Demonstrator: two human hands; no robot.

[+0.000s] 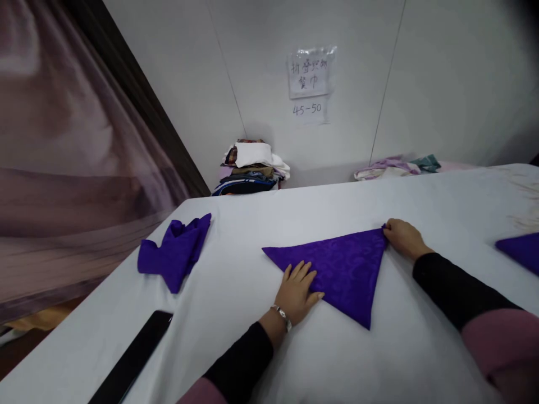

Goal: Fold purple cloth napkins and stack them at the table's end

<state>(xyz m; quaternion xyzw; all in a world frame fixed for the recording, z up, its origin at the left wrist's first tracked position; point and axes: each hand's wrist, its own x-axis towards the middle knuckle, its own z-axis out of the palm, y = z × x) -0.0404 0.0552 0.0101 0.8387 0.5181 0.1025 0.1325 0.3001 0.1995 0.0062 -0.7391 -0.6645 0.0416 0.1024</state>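
A purple patterned cloth napkin (345,266), folded into a triangle, lies on the white-covered table (236,314). My left hand (297,292) rests flat with fingers spread on its lower left edge; a silvery bracelet or watch circles that wrist. At the napkin's upper right corner, my right hand (402,238) pinches the fabric between thumb and fingers. One point of the triangle faces left and another points down toward me.
A crumpled or shaped purple cloth (174,252) sits at the left. Nearer me lies a black flat object (132,356). Another purple cloth (522,249) is at the right edge. Piled clothes (250,168) and loose fabrics (393,167) lie by the wall, below handwritten signs (310,78).
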